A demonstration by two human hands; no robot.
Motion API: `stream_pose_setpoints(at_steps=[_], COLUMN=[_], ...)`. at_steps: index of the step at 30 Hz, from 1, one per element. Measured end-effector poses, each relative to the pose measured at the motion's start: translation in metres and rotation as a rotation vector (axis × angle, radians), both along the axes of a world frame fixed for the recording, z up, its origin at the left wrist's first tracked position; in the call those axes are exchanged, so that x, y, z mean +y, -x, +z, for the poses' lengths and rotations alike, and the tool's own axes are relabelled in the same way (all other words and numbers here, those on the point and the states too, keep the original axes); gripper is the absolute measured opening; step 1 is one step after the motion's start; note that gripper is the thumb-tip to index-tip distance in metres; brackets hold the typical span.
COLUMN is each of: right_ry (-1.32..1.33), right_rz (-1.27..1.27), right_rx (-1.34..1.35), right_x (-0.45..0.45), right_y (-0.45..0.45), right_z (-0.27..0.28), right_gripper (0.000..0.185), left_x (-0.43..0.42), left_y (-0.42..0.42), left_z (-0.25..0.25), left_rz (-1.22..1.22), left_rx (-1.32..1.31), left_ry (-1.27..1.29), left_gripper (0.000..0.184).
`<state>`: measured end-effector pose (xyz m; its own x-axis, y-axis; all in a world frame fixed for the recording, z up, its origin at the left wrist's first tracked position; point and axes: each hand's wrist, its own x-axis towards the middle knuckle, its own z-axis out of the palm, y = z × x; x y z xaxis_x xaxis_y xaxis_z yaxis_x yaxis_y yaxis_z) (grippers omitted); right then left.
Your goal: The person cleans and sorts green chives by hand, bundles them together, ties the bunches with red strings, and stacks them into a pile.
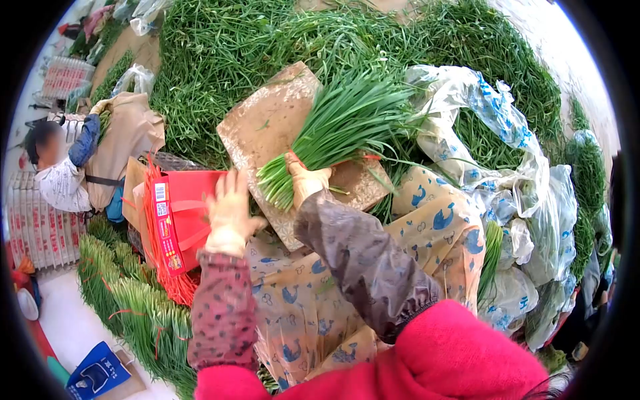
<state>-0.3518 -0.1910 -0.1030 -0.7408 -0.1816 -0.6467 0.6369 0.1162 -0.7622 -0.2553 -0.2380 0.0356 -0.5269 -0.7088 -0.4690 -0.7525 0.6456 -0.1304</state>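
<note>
My right hand point(308, 180) is wrapped round the lower stalks of a bunch of garlic chives point(353, 120). The bunch lies slantwise on a worn, patterned board point(267, 117), cut ends toward me and leaves pointing up and right. A thin red tie point(357, 159) shows at the bunch's right side. With fingers spread, my left hand point(230, 213) is over the right edge of a red box point(190, 217); whether it touches the box I cannot tell. Red tie strips point(175, 283) hang along the box's near side.
Loose chives point(220, 60) are heaped behind the board. Tied bunches point(137, 300) stand at lower left. Clear plastic bags point(547, 220) lie on the right, and a patterned plastic apron point(300, 313) covers my lap. Another person point(63, 177) sits at far left.
</note>
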Motion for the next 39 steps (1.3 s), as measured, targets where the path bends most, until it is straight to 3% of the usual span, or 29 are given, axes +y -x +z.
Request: stream_pose_setpoints(at_steps=[1,3,4,6,9,10,12,13,14,15,16,19,22,23,24,26,27,28,29,30,32,33,34,35,37,38,39], right_ry=[0.004,-0.244,-0.241,-0.137,0.136,0.313,0.578,0.523,0.594,0.645,0.696,0.661,0.725,0.705,0.68,0.449,0.273,-0.103,0.115,-0.024,-0.366,-0.374,-0.371,-0.085,0.046,-0.069,-0.133], right_rz=[-0.001,-0.014,-0.01,-0.025,-0.035,0.06,0.184,0.242,0.339,0.416,0.495,0.682,0.879,0.985,1.089,1.401,1.538,1.678,1.571,1.533,1.503,1.465,1.398,1.29,1.234,1.302,1.275], right_rx=[0.008,-0.041,-0.032,-0.125,-0.222,-0.294,-0.296,-0.373,-0.462,-0.54,-0.617,-0.524,-0.472,-0.462,-0.457,-0.093,-0.14,0.037,0.172,0.092,0.417,0.561,0.703,0.442,0.427,0.698,0.923], right_x=[-0.004,-0.01,-0.01,-0.005,0.013,0.031,0.062,0.076,0.094,0.11,0.118,0.138,0.15,0.154,0.161,0.168,0.167,0.16,0.17,0.173,0.175,0.174,0.176,0.172,0.154,0.142,0.127], right_y=[0.004,0.012,0.014,0.018,0.024,0.029,0.035,0.04,0.046,0.049,0.05,0.046,0.029,0.024,0.02,0.029,0.04,0.043,0.038,0.037,0.041,0.034,0.029,0.038,0.043,0.042,0.03], right_z=[0.005,0.019,0.018,0.007,0.003,0.006,0.019,0.046,0.054,0.053,0.063,0.113,0.131,0.14,0.15,0.156,0.185,0.224,0.192,0.219,0.202,0.208,0.214,0.199,0.195,0.205,0.214], right_gripper=[0.104,0.099,0.099,0.098,0.087,0.087,0.061,0.045,0.045,0.047,0.05,0.06,0.069,0.071,0.073,0.074,0.069,0.062,0.059,0.058,0.061,0.062,0.063,0.066,0.071,0.073,0.071], left_x=[-0.01,-0.029,-0.042,-0.038,-0.017,-0.013,-0.016,-0.022,-0.028,-0.03,-0.03,0.001,0.064,0.076,0.085,0.118,0.129,0.134,0.142,0.153,0.156,0.155,0.162,0.167,0.173,0.176,0.181], left_y=[0.022,0.054,0.05,0.06,0.063,0.052,0.038,0.026,0.013,0.004,-0.012,-0.03,-0.024,-0.026,-0.032,-0.033,-0.038,-0.047,-0.053,-0.051,-0.043,-0.037,-0.046,-0.049,-0.034,-0.027,-0.032], left_z=[0.001,-0.033,-0.071,-0.101,-0.052,-0.038,-0.006,-0.003,0.001,0.012,0.01,0.003,0.002,-0.004,-0.018,0.007,0.004,0.003,0.015,0.023,-0.02,0.005,0.055,0.059,0.038,0.028,0.041], left_rz=[-0.069,-0.072,-0.043,0.053,-0.033,-0.119,-0.127,0.093,0.318,0.445,0.496,0.487,0.492,0.519,0.547,0.739,0.853,0.962,0.888,0.838,1.002,0.896,0.917,0.896,0.754,0.646,0.714], left_rx=[0.039,-0.028,0.123,0.104,0.018,0.081,0.284,0.434,0.585,0.718,0.913,0.897,1.353,1.371,1.498,1.71,1.7,1.711,1.667,1.621,1.652,1.737,1.726,1.75,1.809,1.852,1.748], left_ry=[-0.049,-0.155,-0.247,-0.431,-0.489,-0.488,-0.693,-0.935,-1.171,-1.245,-1.353,-1.39,-1.527,-1.5,-1.647,-1.669,-1.699,-1.696,-1.63,-1.554,-1.527,-1.267,-1.183,-1.094,-0.92,-0.809,-0.817], left_gripper=[0.125,0.133,0.133,0.127,0.12,0.111,0.079,0.069,0.06,0.053,0.074,0.121,0.113,0.113,0.111,0.106,0.096,0.086,0.073,0.06,0.039,0.044,0.061,0.068,0.077,0.079,0.083])
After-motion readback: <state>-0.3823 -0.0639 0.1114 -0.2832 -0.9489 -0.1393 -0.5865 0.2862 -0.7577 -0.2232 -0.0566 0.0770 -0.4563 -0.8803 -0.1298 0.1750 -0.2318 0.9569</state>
